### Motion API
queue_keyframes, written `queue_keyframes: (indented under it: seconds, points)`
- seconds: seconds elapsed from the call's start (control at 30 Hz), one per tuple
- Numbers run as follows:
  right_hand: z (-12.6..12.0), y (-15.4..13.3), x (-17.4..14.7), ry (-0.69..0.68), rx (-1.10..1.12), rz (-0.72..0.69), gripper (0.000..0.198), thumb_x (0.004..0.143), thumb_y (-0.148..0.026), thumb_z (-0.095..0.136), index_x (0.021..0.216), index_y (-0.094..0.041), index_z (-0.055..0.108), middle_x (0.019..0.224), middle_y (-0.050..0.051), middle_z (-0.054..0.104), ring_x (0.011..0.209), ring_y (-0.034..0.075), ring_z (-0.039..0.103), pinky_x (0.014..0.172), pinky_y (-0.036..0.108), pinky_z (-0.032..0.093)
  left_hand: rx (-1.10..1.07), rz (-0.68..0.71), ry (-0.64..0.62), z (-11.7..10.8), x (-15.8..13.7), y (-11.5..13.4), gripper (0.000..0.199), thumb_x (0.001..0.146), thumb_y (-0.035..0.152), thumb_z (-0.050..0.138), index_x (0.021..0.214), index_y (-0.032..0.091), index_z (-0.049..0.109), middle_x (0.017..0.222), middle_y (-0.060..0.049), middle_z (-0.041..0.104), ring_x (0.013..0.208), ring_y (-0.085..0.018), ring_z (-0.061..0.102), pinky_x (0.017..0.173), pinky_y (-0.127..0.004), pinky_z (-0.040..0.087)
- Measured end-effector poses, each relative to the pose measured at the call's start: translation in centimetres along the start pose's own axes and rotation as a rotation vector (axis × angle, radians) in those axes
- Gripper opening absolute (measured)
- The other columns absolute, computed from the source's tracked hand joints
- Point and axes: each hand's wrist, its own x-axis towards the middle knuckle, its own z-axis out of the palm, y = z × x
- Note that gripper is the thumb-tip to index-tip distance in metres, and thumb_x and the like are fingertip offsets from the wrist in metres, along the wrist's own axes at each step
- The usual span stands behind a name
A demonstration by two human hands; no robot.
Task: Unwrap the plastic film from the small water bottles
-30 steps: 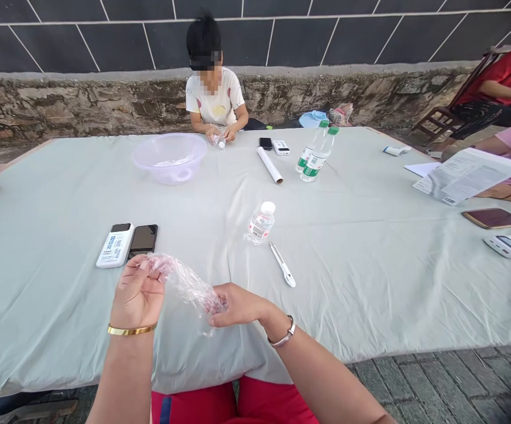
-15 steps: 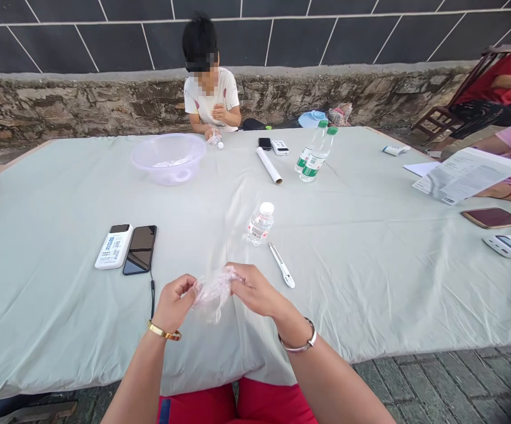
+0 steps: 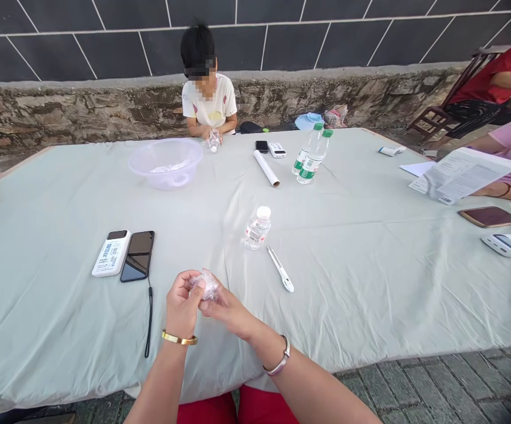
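Note:
A crumpled wad of clear plastic film (image 3: pixel 208 285) is bunched between my two hands above the near edge of the table. My left hand (image 3: pixel 183 299) grips it from the left, thumb pressed on top. From the right, my right hand (image 3: pixel 225 307) closes on the same film, its fingers partly hidden behind the wad. Just beyond my hands stands a small capped water bottle (image 3: pixel 257 228), upright. A white utility knife (image 3: pixel 281 269) lies to the right of that bottle.
A white power bank (image 3: pixel 111 254) and a phone (image 3: pixel 138 256) lie at left. Farther back are a translucent basin (image 3: pixel 167 179), a white roll (image 3: pixel 266 168) and two green-capped bottles (image 3: pixel 312 162). Across sits a person (image 3: pixel 209 100) handling a bottle. At right, someone holds a paper sheet (image 3: pixel 465 171).
My hands have come together, and the film stretched loosely between them is now squeezed into a compact wad. Across the table, the person's hands have both moved onto the bottle.

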Motion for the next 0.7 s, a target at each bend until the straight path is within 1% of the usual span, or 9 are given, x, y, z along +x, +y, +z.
queue_keyframes:
  seconds: [0.07,0.13,0.27,0.33,0.37,0.43,0.5,0.6,0.7]
  points:
    - [-0.3,-0.5,0.1,0.009,0.315,0.065,0.06,0.076,-0.038,0.062,0.131,-0.03,0.04,0.116,0.003,0.056,0.103,0.017,0.054,0.083,0.033,0.045,0.23,0.117,-0.033,0.0,-0.3,0.2,0.027,0.075,0.038,0.06,0.094,0.02,0.06,0.088,-0.005,0.064,0.083,-0.019,0.06,0.074,-0.032,0.049]
    - [-0.6,-0.9,0.3,0.057,0.529,0.082,0.057,0.073,-0.039,0.064,0.126,-0.029,0.044,0.108,0.003,0.06,0.098,0.018,0.058,0.083,0.034,0.046,0.431,0.253,-0.084,0.1,-0.7,0.3,0.025,0.078,0.035,0.057,0.099,0.022,0.061,0.099,-0.007,0.064,0.095,-0.023,0.059,0.085,-0.038,0.047]
    - [-1.0,-1.0,1.0,0.251,0.599,0.053,0.057,0.066,-0.027,0.069,0.119,-0.025,0.047,0.092,0.001,0.063,0.083,0.017,0.063,0.081,0.034,0.047,0.624,0.419,-0.006,0.4,-0.8,-0.1,0.038,0.08,0.035,0.055,0.116,0.023,0.056,0.116,-0.012,0.059,0.113,-0.029,0.052,0.097,-0.048,0.04]
    - [-1.1,-1.0,1.4,0.34,0.558,0.021,0.055,0.068,-0.029,0.068,0.119,-0.025,0.047,0.098,0.002,0.063,0.084,0.017,0.064,0.081,0.034,0.047,0.555,0.399,0.007,0.5,-0.5,-0.7,0.055,0.079,0.039,0.059,0.13,0.023,0.045,0.132,-0.013,0.05,0.124,-0.029,0.044,0.1,-0.048,0.038]
    - [-1.2,-0.9,1.6,0.359,0.522,0.001,0.053,0.07,-0.032,0.066,0.119,-0.026,0.048,0.102,0.003,0.063,0.088,0.018,0.063,0.083,0.035,0.047,0.48,0.362,-0.048,0.6,-0.2,-1.1,0.061,0.079,0.041,0.058,0.135,0.023,0.04,0.137,-0.013,0.045,0.127,-0.029,0.042,0.101,-0.047,0.038]
    - [-1.2,-0.9,1.9,0.34,0.418,-0.034,0.046,0.075,-0.04,0.062,0.117,-0.025,0.052,0.106,0.004,0.063,0.096,0.018,0.061,0.089,0.036,0.045,0.329,0.257,-0.199,0.8,0.3,-1.7,0.062,0.082,0.043,0.055,0.138,0.023,0.036,0.142,-0.012,0.042,0.129,-0.027,0.041,0.103,-0.044,0.038]
    - [-1.2,-0.7,2.0,0.274,0.291,-0.06,0.042,0.08,-0.048,0.056,0.113,-0.023,0.057,0.109,0.005,0.063,0.103,0.019,0.057,0.096,0.038,0.041,0.254,0.171,-0.252,1.2,0.8,-2.1,0.054,0.084,0.045,0.052,0.133,0.022,0.044,0.138,-0.012,0.048,0.127,-0.026,0.045,0.104,-0.042,0.038]
    - [-1.7,-0.2,2.2,0.238,0.103,-0.099,0.049,0.084,-0.056,0.05,0.121,-0.024,0.054,0.123,0.005,0.057,0.114,0.02,0.051,0.103,0.04,0.036,0.258,0.113,-0.141,1.7,1.7,-2.1,0.045,0.082,0.046,0.055,0.119,0.02,0.055,0.125,-0.011,0.059,0.118,-0.025,0.054,0.101,-0.04,0.041]
    - [-2.9,0.5,2.2,0.317,-0.064,-0.088,0.059,0.084,-0.057,0.049,0.133,-0.026,0.041,0.138,0.008,0.043,0.118,0.021,0.047,0.102,0.04,0.037,0.209,0.038,-0.017,1.9,4.0,-1.1,0.045,0.075,0.045,0.063,0.111,0.019,0.057,0.105,-0.009,0.068,0.097,-0.023,0.064,0.083,-0.035,0.052]
